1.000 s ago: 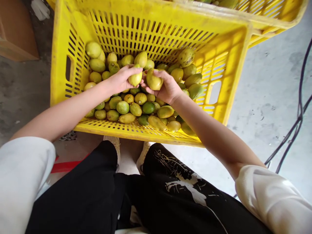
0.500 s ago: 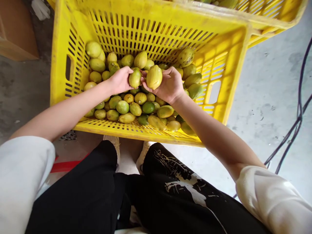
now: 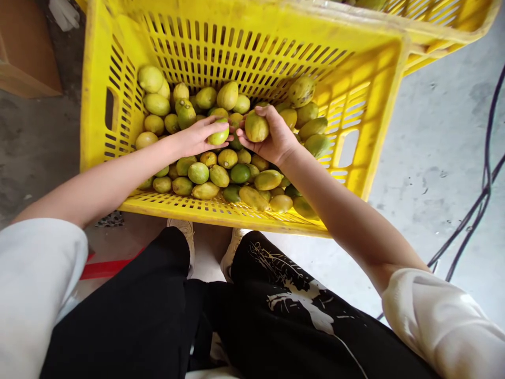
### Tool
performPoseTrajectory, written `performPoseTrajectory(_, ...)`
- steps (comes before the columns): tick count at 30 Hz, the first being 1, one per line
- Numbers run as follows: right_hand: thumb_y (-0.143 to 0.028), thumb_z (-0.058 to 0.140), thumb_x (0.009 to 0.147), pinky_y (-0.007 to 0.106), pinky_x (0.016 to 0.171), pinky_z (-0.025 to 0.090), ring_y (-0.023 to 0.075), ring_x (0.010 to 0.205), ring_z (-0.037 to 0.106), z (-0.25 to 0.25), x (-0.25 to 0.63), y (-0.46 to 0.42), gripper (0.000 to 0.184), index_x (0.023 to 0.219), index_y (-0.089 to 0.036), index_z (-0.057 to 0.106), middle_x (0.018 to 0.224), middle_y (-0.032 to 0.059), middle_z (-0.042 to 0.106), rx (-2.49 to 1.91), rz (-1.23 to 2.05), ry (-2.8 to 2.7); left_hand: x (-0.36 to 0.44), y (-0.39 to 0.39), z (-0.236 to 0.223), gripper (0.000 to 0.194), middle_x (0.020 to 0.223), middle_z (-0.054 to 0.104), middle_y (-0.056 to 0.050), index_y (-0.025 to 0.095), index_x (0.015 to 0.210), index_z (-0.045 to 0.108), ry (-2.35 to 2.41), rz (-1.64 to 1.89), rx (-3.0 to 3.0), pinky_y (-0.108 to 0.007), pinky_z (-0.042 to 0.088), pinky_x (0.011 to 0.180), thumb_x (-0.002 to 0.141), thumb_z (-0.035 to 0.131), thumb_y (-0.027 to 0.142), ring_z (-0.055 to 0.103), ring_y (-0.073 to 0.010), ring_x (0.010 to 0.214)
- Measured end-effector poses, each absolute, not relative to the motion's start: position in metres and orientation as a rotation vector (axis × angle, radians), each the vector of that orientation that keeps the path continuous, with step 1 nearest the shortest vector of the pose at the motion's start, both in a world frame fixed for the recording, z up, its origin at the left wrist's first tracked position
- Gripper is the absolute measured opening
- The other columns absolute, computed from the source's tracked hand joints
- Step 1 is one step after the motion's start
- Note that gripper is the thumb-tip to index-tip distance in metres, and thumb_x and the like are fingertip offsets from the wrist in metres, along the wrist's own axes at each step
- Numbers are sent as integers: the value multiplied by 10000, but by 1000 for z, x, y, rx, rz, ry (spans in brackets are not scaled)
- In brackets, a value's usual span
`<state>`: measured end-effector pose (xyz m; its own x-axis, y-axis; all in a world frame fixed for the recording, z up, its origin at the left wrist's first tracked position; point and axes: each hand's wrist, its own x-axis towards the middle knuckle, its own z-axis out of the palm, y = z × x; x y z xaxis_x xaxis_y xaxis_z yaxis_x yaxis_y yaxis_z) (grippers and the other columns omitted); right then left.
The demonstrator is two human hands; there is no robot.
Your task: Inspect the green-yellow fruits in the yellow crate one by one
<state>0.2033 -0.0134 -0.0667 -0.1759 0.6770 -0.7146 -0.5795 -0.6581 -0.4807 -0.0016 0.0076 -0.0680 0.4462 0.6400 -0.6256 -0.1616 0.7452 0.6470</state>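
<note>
My left hand (image 3: 201,136) is closed around a small green-yellow lemon (image 3: 218,136), its fingers bent over the fruit. Close by on the right, my right hand (image 3: 274,138) grips a larger yellow-green lemon (image 3: 256,127), thumb on top and fingers beneath. The fingertips of the two hands almost meet. Both are inside a yellow plastic crate (image 3: 252,31), just above a pile of lemons (image 3: 219,176) that range from yellow to dark green. The fruit directly under my hands is partly hidden.
A second yellow crate (image 3: 445,26) stands against the far side of the first. At the upper left is a cardboard box (image 3: 27,52). Black cables (image 3: 484,189) run along the grey floor on the right. My shoes (image 3: 232,252) are close to the crate's near edge.
My right thumb has come over the lemon, which earlier lay on a more open palm and looked yellower. The left hand's lemon has turned and sits slightly lower, with fingers over it.
</note>
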Motion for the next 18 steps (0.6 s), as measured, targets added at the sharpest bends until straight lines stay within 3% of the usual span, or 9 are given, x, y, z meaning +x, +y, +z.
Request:
performPoseTrajectory(4, -384, 748, 1012, 285, 724, 593, 168, 772, 664, -72, 202, -12, 206, 1033, -260, 585, 819, -15, 713, -1254, 1901, -133, -3, 6, -75, 153, 1033, 823, -9, 220, 1148, 708, 959, 520, 566, -346, 566, 1105, 1015, 646, 176, 798, -183, 1136)
performPoseTrajectory(10, -633, 472, 1079, 253, 583, 521, 152, 720, 652, -58, 200, -19, 397, 972, -270, 593, 774, -4, 692, -1218, 1879, -188, -7, 17, -86, 224, 852, 797, -58, 193, 959, 694, 898, 534, 423, -394, 580, 1072, 1052, 530, 314, 766, -283, 1206)
performPoseTrajectory(13, -511, 290, 1063, 262, 603, 545, 167, 823, 724, -46, 195, -21, 397, 953, -282, 595, 798, 5, 705, -1190, 1832, -190, -4, 19, -76, 231, 827, 797, -60, 213, 929, 681, 900, 525, 395, -402, 552, 1118, 1066, 500, 259, 734, -281, 1218)
performPoseTrajectory(16, -369, 285, 1034, 318, 676, 620, 197, 905, 757, -34, 190, -21, 330, 974, -282, 598, 845, 16, 736, -1156, 1838, -171, 0, 21, -58, 295, 861, 795, -58, 200, 965, 682, 854, 535, 408, -402, 556, 1092, 1111, 426, 193, 739, -256, 1189)
performPoseTrajectory(18, -355, 311, 1026, 318, 693, 643, 193, 887, 753, -31, 191, -21, 301, 979, -286, 600, 871, 20, 748, -1127, 1819, -155, 2, 22, -45, 317, 860, 776, -51, 186, 981, 695, 830, 586, 434, -363, 574, 988, 1150, 429, 217, 760, -235, 1105)
